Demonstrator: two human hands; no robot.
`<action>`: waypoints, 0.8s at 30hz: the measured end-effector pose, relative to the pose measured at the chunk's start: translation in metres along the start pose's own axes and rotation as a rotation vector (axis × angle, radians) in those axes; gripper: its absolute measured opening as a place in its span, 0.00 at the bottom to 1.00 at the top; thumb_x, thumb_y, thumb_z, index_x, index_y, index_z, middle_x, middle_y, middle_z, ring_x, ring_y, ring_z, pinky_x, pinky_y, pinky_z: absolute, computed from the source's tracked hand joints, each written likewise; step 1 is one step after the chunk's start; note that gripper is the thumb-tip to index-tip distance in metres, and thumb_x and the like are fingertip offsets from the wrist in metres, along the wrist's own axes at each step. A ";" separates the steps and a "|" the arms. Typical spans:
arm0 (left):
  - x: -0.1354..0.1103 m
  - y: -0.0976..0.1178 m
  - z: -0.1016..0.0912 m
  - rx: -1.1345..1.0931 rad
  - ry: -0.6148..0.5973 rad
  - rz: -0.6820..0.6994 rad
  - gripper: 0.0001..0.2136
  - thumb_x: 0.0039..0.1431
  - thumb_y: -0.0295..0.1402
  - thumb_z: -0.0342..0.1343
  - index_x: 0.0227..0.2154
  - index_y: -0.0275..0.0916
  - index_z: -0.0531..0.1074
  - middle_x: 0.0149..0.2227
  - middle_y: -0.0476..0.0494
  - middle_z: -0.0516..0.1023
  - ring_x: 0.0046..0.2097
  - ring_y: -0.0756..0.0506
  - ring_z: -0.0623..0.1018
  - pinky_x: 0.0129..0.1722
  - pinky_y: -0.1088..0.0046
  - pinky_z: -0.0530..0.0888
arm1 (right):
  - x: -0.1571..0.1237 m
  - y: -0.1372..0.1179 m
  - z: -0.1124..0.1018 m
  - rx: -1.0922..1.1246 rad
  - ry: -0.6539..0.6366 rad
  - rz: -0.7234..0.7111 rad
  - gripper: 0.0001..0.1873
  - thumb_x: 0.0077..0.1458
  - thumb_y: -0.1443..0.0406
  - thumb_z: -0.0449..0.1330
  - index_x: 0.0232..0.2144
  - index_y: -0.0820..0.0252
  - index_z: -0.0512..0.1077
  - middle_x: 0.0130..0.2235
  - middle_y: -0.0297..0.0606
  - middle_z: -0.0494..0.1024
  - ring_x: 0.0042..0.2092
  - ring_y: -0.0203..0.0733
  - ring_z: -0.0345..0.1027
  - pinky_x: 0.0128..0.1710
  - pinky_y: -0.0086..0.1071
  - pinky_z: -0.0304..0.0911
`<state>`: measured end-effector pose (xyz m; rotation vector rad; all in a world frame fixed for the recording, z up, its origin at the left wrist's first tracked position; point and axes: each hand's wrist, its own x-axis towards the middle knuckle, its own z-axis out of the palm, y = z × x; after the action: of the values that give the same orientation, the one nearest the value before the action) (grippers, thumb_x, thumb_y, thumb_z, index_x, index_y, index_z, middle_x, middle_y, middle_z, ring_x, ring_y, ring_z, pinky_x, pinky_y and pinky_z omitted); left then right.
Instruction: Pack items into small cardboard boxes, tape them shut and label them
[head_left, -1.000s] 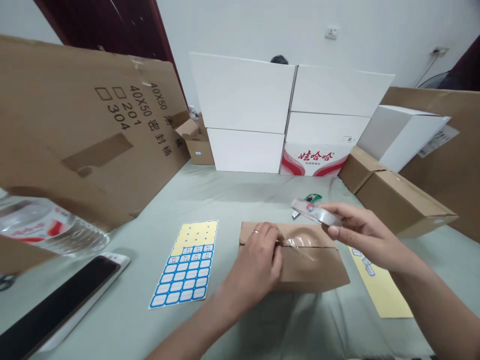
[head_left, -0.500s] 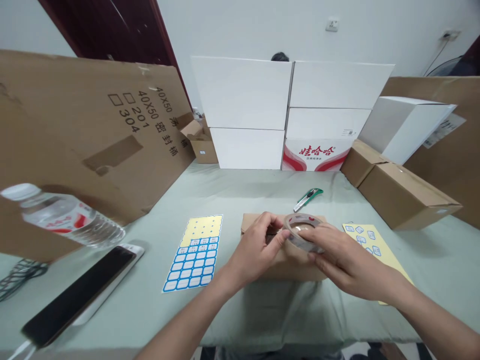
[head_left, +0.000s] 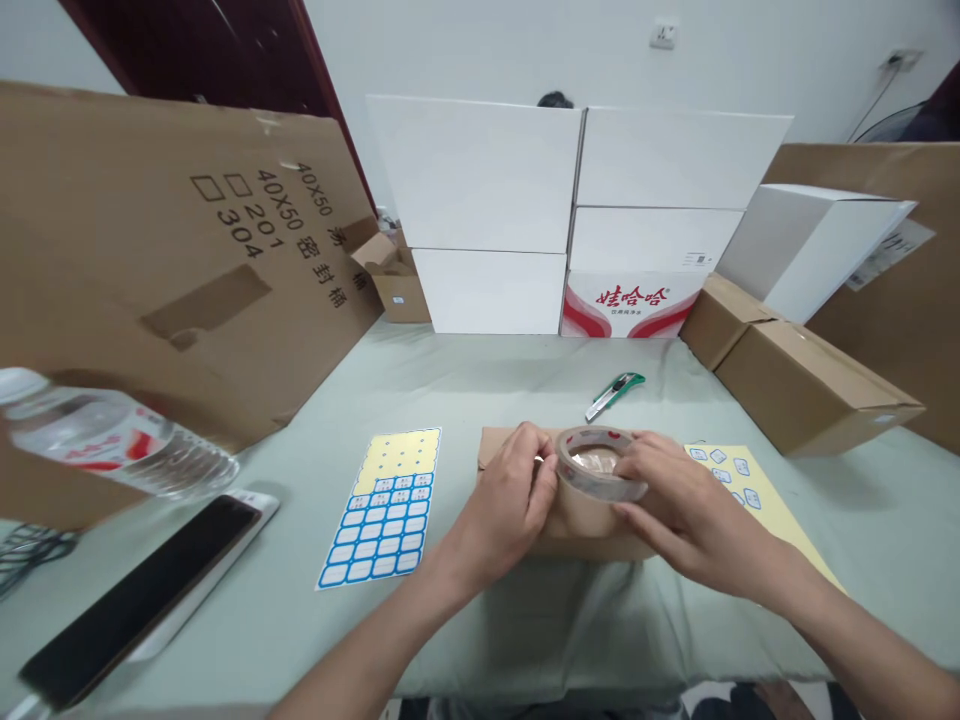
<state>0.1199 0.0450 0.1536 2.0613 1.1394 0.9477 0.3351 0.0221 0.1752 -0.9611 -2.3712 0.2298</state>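
From the head camera, the two hands work close together at lower centre of the frame, over a flat cardboard parcel [head_left: 592, 535] lying on a pale green table cover [head_left: 525, 620]. The right hand [head_left: 697, 520] is curled around a roll of clear packing tape [head_left: 601, 464], its fingers on the roll's near rim, holding it upright on the parcel. The left hand [head_left: 502, 510] is curled narrowly at the parcel's top edge, just beside the roll. Its fingertips are hidden, so I cannot tell whether they pinch the tape, the cardboard or nothing.

The step in hand looks like taping the parcel, with the roll at the seam. The next move seems to call for a steady grip on the roll while the tape is kept flat against the cardboard.

A green utility knife [head_left: 615, 396] lies just beyond the parcel. A blue and yellow label sheet [head_left: 379, 510] lies to its left, and a yellow sticker sheet [head_left: 750, 490] to its right. At lower left are a phone [head_left: 142, 600] and a water bottle [head_left: 112, 445]. A large cardboard sheet [head_left: 165, 250] leans at upper left, white boxes [head_left: 472, 170] are stacked at top centre, and brown boxes [head_left: 802, 385] sit at right.
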 end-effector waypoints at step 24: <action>-0.007 0.004 -0.010 -0.286 -0.058 -0.036 0.08 0.68 0.36 0.43 0.38 0.40 0.64 0.37 0.45 0.70 0.40 0.46 0.71 0.43 0.67 0.67 | -0.001 -0.014 0.041 0.712 0.613 0.518 0.26 0.61 0.60 0.60 0.61 0.46 0.61 0.34 0.32 0.78 0.26 0.36 0.74 0.28 0.32 0.75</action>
<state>0.1114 0.0385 0.1606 1.8203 0.9470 0.9660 0.3045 0.0135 0.1462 -1.0564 -1.2996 0.7854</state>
